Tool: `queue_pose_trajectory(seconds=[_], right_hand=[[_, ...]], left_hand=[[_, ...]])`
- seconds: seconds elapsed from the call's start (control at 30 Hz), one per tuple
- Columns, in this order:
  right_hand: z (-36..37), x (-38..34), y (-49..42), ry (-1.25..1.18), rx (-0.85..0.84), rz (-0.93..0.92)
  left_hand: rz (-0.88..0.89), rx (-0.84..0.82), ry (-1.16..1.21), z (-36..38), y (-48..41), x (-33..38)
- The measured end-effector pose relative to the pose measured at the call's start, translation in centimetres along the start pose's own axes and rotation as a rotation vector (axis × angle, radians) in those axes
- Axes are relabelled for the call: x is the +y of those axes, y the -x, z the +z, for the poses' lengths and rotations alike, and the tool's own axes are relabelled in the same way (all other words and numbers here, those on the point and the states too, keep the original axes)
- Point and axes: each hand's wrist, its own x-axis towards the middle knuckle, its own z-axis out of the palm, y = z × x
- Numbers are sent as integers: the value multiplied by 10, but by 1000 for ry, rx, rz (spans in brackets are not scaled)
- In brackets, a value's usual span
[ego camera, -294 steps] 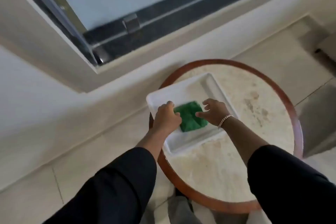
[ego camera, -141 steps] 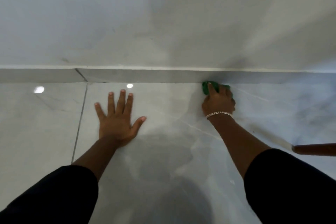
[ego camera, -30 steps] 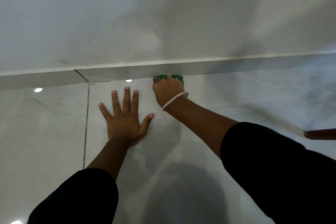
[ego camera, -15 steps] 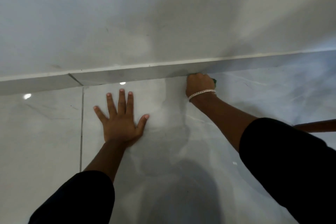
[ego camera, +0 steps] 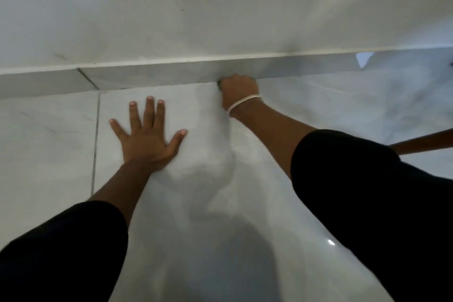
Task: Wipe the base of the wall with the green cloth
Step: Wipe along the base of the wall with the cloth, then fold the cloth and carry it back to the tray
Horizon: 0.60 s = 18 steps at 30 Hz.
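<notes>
My right hand [ego camera: 239, 89] is a closed fist pressed against the grey skirting strip [ego camera: 159, 76] at the base of the white wall [ego camera: 196, 7]. The green cloth [ego camera: 220, 85] is almost wholly hidden under that fist; only a dark sliver shows at the hand's left edge. My left hand [ego camera: 147, 140] lies flat on the glossy floor tile, fingers spread, holding nothing, a hand's width left of and nearer than the right one.
A brown wooden rim of a round table [ego camera: 421, 143] juts in at the right edge. A tile joint [ego camera: 96, 135] runs along the floor left of my left hand. Pale marble floor [ego camera: 343, 105] stretches right along the skirting.
Over the last second my right hand slid right along the skirting with the cloth, then held near the same spot. The cloth is now nearly covered by the fist. My left hand stayed planted.
</notes>
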Motion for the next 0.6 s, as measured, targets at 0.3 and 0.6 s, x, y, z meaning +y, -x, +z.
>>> queue_pose_trajectory(seconds=[0.3,0.6], right_hand=[[-9,58,14,-165,-45,187],[-125,16,118,-877,134,-28]], left_hand=[[-215,-376,217,-29,7,34],[-503,-435,1878,-166,59,135]])
